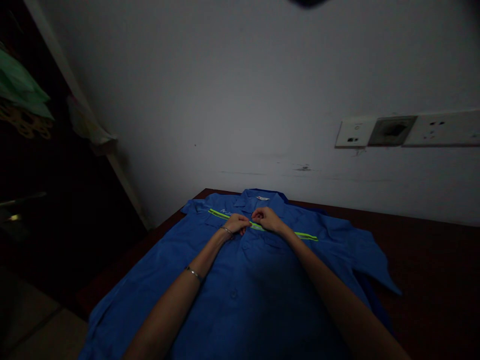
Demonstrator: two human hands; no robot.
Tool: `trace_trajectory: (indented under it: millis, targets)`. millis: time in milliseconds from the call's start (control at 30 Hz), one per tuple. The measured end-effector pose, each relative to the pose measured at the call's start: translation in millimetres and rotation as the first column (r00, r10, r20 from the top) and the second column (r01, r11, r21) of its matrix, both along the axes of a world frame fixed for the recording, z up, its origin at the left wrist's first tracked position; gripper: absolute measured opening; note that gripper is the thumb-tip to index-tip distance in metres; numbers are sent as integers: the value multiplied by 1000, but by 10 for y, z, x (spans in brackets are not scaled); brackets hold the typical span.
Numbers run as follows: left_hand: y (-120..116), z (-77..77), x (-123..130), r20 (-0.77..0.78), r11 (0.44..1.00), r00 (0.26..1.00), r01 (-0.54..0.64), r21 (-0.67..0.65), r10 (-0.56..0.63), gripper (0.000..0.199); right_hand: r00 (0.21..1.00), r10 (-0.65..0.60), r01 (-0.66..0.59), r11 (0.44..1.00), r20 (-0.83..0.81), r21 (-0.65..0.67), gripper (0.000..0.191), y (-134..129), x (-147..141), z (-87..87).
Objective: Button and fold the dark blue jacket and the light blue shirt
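A blue short-sleeved work shirt (240, 280) lies spread out, front side up, with its collar toward the wall. A yellow-green reflective strip (306, 236) crosses its chest, and white lettering shows above the strip on the left. At the middle of the chest, my left hand (237, 223) is closed in a pinch on the shirt's front edge. Just to its right, my right hand (267, 220) also pinches the front opening, fingers curled. The bit of cloth or button between the fingertips is too small to make out. A button (234, 293) shows lower on the front.
Under the shirt is a dark reddish-brown table (423, 265), its far edge by a pale wall (240, 100). Darker blue cloth (377, 305) shows beneath the shirt. Wall sockets (431, 129) are at right. A dark door (56, 200) and hanging green cloth (20, 82) are at left.
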State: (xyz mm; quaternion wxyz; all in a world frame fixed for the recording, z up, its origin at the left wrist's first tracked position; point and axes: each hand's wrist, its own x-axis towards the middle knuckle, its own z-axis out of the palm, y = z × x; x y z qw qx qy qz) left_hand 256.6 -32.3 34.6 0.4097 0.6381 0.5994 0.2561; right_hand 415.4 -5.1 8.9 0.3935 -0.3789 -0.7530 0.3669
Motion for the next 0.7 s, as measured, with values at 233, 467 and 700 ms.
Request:
trace_trajectory:
  millis: [233,467,700]
  targets:
    - [37,-39,-12,27,999,999,-34,0,34,9,984,-60,4,948,166,318,17,-67,31,-38]
    - [8,-23,-23,73,1000,997,-15,12,14,10,938,-213,47,859,272,510,15,-287,32,-5]
    - [-19,-9,-5,100,998,994,-50,23,47,6,967,-188,86,875,171,477,16,-254,11,-56]
